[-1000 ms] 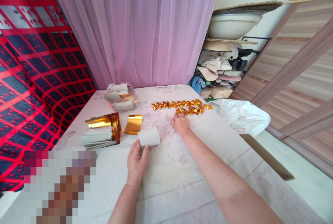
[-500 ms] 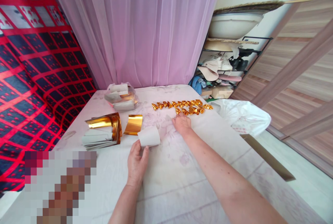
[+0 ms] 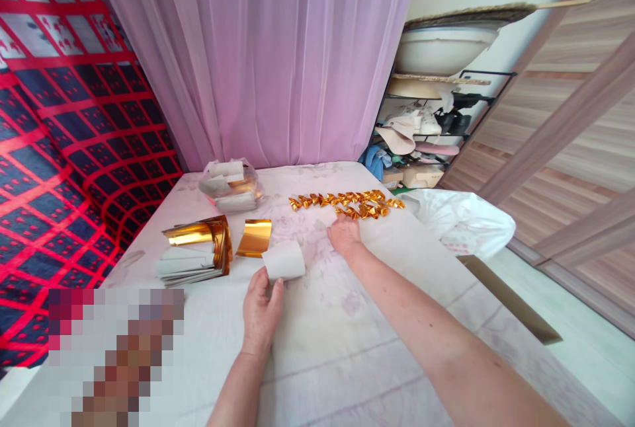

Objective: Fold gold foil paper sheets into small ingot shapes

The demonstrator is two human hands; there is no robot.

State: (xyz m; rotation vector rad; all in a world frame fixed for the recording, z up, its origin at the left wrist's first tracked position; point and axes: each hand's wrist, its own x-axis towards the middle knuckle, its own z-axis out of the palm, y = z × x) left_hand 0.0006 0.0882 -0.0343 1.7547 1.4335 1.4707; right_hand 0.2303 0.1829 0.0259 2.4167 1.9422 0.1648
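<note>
A thick stack of gold sheets (image 3: 196, 248) lies unfolded. The left hand (image 3: 260, 311) pinches a curled white sheet (image 3: 284, 260); the right hand (image 3: 344, 236) rests flat beside a row of finished gold folds (image 3: 347, 202).

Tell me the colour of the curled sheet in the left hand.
White, curled sheet held by left hand; head view.

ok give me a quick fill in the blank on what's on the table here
1. The left hand holds a curled ____ sheet.
2. The folded pieces beyond the right hand are ____ in colour.
3. The curtain behind the table is ____.

Missing words: white; gold; pink
</note>
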